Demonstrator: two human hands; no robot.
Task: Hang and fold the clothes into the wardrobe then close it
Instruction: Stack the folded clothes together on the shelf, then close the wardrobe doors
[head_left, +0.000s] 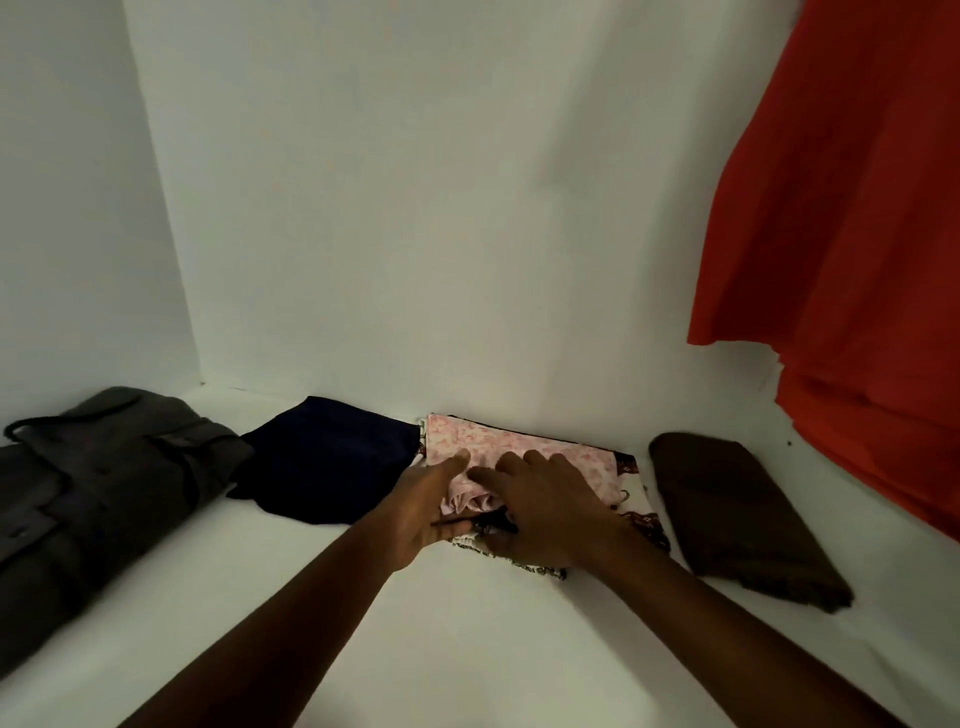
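1. The pink cloth (519, 441) lies folded on the white wardrobe shelf (467, 649), its far edge against the back wall (415, 208).
2. It rests on top of a patterned cloth (636, 499), white with brown figures, which shows past the pink cloth's right and near edges.
3. The left hand (426, 514) is at the pink cloth's near-left corner. Its thumb lies on top and its fingers reach in under the bunched edge, so its grip is closed on the pink cloth.
4. The right hand (550, 512) lies palm down on the near part of the pink cloth. Its fingers are spread and fairly straight, so its grip is wide and it holds nothing.
5. The two hands are close together, the right thumb pointing toward the left thumb.
6. Just left of the pink cloth sits a folded navy cloth (332, 462), touching its left edge or nearly so.
7. Further left of the pink cloth, past the navy one, lies a grey shirt (104, 483) with buttons.
8. Right of the pink cloth, a little apart, lies a folded brown cloth (737, 514), set at an angle.
9. Above and right of the pink cloth, beyond the brown one, hangs a red garment (841, 234).
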